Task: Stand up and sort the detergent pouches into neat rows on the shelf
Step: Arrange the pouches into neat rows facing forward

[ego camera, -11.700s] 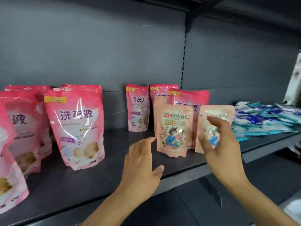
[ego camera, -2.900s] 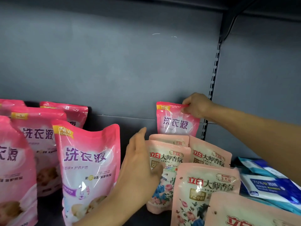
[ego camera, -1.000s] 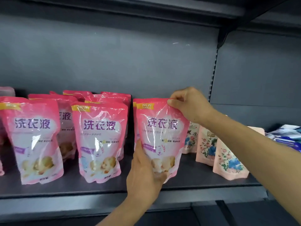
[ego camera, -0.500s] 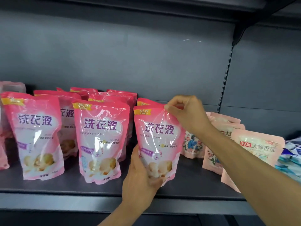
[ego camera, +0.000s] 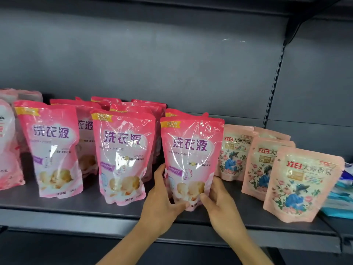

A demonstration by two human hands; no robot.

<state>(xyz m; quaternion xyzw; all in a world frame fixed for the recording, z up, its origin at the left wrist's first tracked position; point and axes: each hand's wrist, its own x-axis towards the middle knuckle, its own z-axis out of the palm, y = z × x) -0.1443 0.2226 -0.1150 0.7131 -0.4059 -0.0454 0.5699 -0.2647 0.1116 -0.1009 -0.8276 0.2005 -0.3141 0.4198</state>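
A glossy pink plastic detergent pouch with purple lettering [ego camera: 191, 159] stands upright near the front edge of the dark grey metal shelf [ego camera: 76, 217], its base clasped from both sides. The left hand [ego camera: 162, 203] wraps its lower left edge, fingers curled up behind the side and thumb laid across the front bottom corner; the right hand [ego camera: 219, 205] mirrors it on the lower right edge, thumb pressing the front near the base, fingers tucked round the side. Both hands are clamped on this pouch.

The pouch is a flat-bottomed stand-up bag, crinkled and shiny with white glare streaks, a yellow "NEW" tag at its top left corner, a purple label band and pale round shapes printed low down. Directly behind the held pouch another pink pouch [ego camera: 181, 112] shows only its top. Left of the held pouch stand two matching front-row pink pouches [ego camera: 122, 157], [ego camera: 51, 148], with further ones ranked behind them. Right of the held pouch stand matte pale peach floral pouches [ego camera: 301, 184], smaller, printed with roses and a blue-clad figure, in a staggered line. Beyond those, at the far right, lie blue and white flat packets [ego camera: 342, 196].
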